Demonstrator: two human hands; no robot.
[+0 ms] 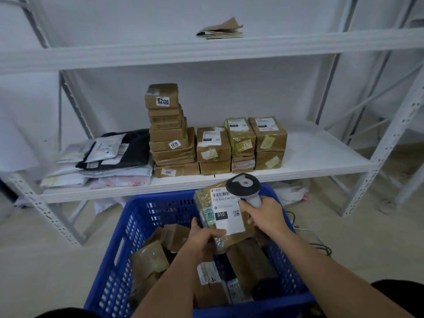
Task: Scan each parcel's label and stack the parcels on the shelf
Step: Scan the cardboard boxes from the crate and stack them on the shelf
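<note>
My left hand [203, 241] grips the lower left corner of a brown taped parcel [212, 211] and holds it tilted above the blue crate [128, 228]. Its white label marked 010 faces me. My right hand [263, 218] grips a grey handheld scanner [243, 185], whose head hangs just over the label's top right corner. More brown parcels [149, 260] lie in the crate. On the white shelf [321, 152] stand stacked boxes [167, 131] in several piles.
Flat mailer bags [103, 161] are piled on the shelf's left end. The upper shelf holds a folded paper bundle [221, 31]. A bag [291, 191] lies on the floor under the shelf, and cables [319, 245] trail on the floor right of the crate.
</note>
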